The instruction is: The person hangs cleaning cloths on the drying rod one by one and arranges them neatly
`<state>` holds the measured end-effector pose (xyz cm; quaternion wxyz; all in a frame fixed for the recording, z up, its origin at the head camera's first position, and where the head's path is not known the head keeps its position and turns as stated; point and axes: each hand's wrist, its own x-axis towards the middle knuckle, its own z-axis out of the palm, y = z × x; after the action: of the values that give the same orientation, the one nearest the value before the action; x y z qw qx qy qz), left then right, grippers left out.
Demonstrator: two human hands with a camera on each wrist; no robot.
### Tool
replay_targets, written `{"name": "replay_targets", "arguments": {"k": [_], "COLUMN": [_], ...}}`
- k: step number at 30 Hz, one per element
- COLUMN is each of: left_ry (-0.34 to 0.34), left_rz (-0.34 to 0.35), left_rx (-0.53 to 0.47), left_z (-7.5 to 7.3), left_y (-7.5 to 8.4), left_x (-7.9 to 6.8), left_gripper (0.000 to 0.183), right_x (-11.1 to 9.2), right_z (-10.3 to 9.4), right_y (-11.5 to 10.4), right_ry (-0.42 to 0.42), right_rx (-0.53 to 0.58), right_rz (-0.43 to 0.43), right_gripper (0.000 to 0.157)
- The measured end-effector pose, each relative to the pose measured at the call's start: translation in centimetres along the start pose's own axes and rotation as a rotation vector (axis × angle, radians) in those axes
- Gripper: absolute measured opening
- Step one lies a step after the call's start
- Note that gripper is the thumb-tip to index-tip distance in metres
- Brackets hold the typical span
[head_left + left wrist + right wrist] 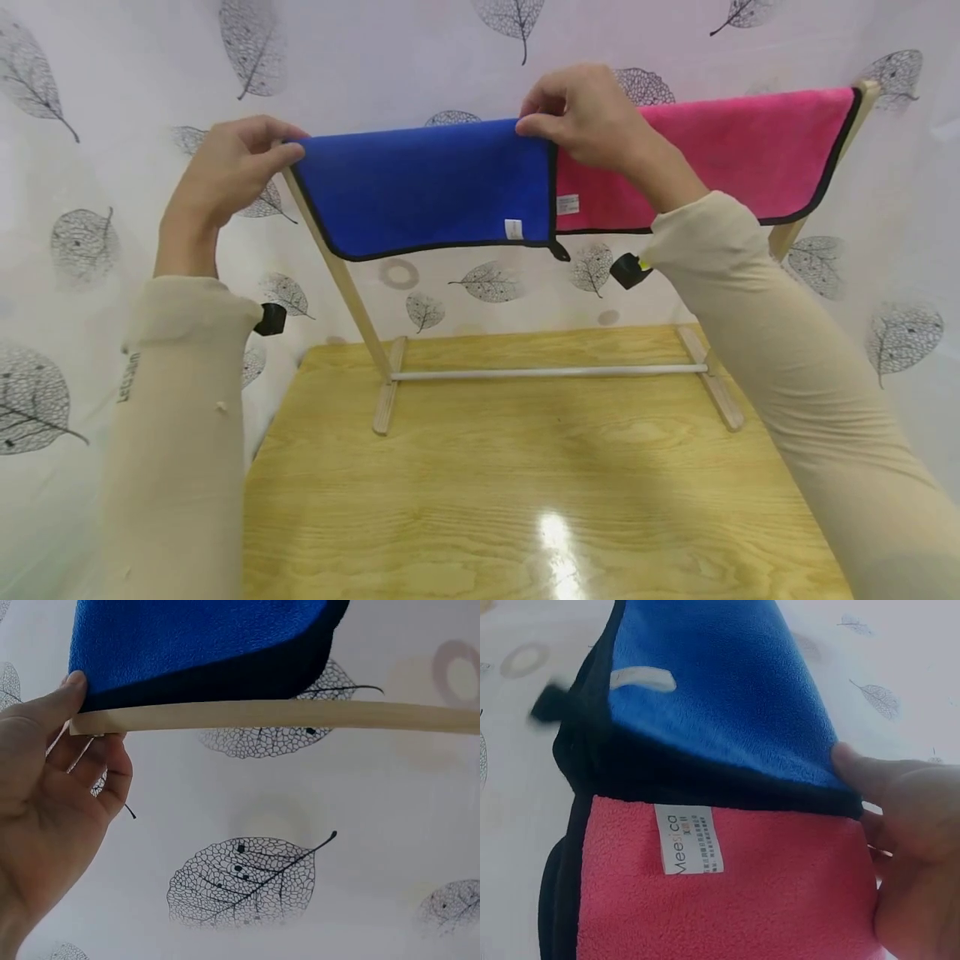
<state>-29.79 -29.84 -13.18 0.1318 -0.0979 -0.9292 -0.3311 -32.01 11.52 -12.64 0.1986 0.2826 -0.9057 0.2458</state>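
Note:
A blue towel (pixel 420 187) with black edging hangs folded over the top of a wooden rack (pixel 337 275). At its upper left corner, my left hand (pixel 225 162) pinches the towel between thumb and fingers, by the post's top end. My right hand (pixel 592 117) pinches the towel's top edge near its right end. Beside it hangs a pink towel (pixel 720 158), also black-edged, meeting the blue one. In the right wrist view, the pink towel's white label (pixel 690 840) shows below the blue edge. The top bar is hidden under the cloth.
The rack's feet (pixel 386 387) stand on a wood-grain table (pixel 525 483), joined by a low white rod (pixel 547 371). Behind hangs a pale curtain (pixel 150 67) printed with dark leaves. A small black loop (pixel 559 250) dangles from the blue towel's lower right corner.

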Motion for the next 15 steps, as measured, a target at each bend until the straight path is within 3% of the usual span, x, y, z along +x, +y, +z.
{"name": "replay_targets", "arguments": {"k": [6, 15], "left_ry": [0.038, 0.169], "left_rz": [-0.055, -0.012], "left_rx": [0.002, 0.068], "left_z": [0.4, 1.3], "left_y": [0.6, 1.1], "left_x": [0.2, 0.7], "left_gripper": [0.046, 0.036], "right_x": [0.1, 0.2], "right_z": [0.2, 0.8], "right_y": [-0.1, -0.5], "right_ry": [0.005, 0.094], "right_rx": [-0.031, -0.025], "right_rz": [0.004, -0.028], "right_gripper": [0.033, 0.027]}}
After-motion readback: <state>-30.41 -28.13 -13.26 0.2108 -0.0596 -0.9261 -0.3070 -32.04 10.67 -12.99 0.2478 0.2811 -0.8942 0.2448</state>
